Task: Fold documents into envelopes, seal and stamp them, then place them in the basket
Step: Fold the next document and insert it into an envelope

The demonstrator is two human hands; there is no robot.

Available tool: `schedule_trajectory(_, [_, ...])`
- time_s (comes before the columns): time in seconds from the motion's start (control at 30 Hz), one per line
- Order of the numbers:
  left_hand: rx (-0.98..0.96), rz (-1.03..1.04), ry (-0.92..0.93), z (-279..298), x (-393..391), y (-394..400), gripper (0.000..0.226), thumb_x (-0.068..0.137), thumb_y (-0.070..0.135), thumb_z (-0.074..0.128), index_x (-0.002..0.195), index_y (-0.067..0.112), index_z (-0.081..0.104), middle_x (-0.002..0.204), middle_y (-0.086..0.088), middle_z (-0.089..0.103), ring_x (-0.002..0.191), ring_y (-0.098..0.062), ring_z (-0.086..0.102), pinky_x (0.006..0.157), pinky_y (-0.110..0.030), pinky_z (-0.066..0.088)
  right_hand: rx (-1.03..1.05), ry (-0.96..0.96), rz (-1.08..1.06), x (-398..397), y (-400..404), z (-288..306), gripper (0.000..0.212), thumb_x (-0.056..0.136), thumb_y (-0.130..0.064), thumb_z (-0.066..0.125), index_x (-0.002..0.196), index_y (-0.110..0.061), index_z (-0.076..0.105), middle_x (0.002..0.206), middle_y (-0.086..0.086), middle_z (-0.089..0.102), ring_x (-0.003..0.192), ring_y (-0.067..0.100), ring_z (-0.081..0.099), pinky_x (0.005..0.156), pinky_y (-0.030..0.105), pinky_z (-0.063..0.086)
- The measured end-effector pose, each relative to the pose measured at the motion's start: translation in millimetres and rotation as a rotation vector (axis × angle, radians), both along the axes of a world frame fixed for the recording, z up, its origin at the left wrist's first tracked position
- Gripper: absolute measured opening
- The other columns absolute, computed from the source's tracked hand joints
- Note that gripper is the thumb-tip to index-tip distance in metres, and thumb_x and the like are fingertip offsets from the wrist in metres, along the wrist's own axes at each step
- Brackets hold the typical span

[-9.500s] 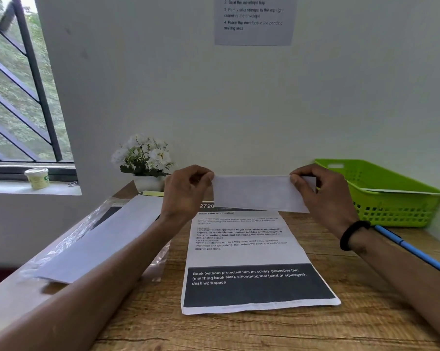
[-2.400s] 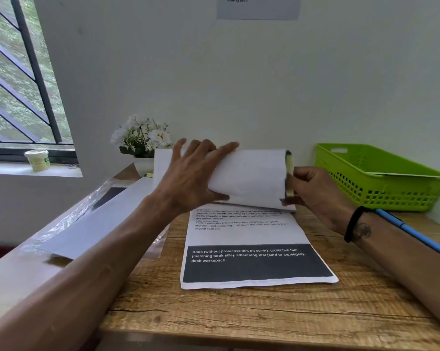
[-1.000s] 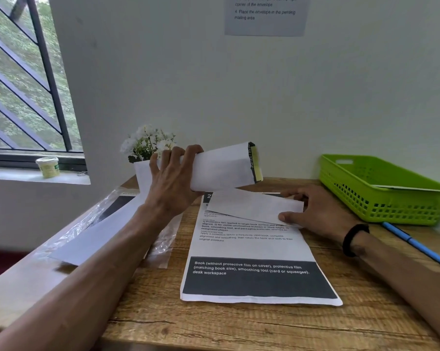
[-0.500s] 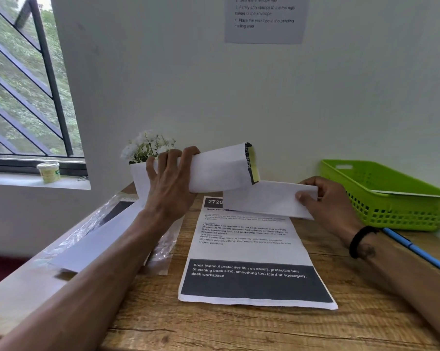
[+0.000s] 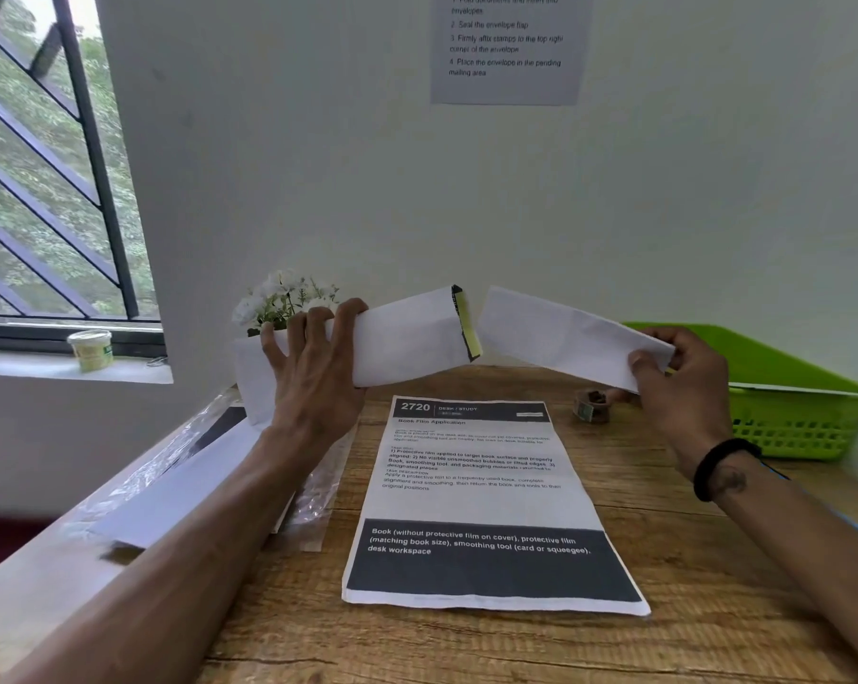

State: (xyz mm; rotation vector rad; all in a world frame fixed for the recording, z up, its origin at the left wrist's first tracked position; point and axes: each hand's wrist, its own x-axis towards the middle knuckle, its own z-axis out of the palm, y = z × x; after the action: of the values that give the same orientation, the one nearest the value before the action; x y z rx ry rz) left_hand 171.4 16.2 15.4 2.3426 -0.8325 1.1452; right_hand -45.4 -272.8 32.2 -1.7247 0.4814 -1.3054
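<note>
Left hand (image 5: 313, 372) curled round envelope (image 5: 407, 338), mouth pointing right. Right hand (image 5: 674, 382) pinching folded paper (image 5: 560, 335), lengthwise toward that mouth, above bench (image 5: 688, 560). Envelope's far end hidden behind fingers.

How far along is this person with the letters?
Early on. Done: one document is folded, pinched in the right hand. In hand: the left hand grips an envelope, open end toward the folded sheet, which is not yet inside. Left: inserting, sealing, stamping, and placing it in the green basket. Another printed sheet lies unfolded on the desk.
</note>
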Motion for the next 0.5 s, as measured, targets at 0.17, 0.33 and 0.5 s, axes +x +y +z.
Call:
schedule_trajectory(0.17, [0.009,0.014,0.0,-2.9,2.6,-0.3,0.1,0.057,0.026,0.092,0.141,0.027,0.039,0.127,-0.012,0.047,0.125,-0.036,0.041,0.114,-0.073,0.021,0.184,-0.065,0.038,0.0,-5.5,1.4,0.019,0.098,0.001,0.06,0.114,-0.009,0.062,0.123,0.022,0.064,0.055,0.023,0.069,0.046,0.021,0.056])
schedule_trajectory(0.33, [0.017,0.021,0.0,-3.9,3.1,0.2,0.099,0.057,0.027,0.093,0.141,0.027,0.039,0.126,-0.012,0.047,0.125,-0.036,0.041,0.112,-0.074,0.022,0.275,-0.081,0.106,-1.1,-3.0,3.1,0.023,0.097,0.002,0.062,0.119,-0.005,0.062,0.119,0.016,0.064,0.066,0.025,0.068,0.051,0.023,0.059])
schedule_trajectory(0.5, [0.012,0.008,0.004,-3.5,2.9,-1.1,0.099,0.058,0.025,0.092,0.141,0.028,0.038,0.127,-0.012,0.046,0.126,-0.036,0.041,0.114,-0.073,0.02,0.269,-0.041,0.157,-0.3,2.2,2.9,0.022,0.098,0.003,0.061,0.119,-0.001,0.06,0.104,0.011,0.066,0.057,0.024,0.065,0.052,0.026,0.06])
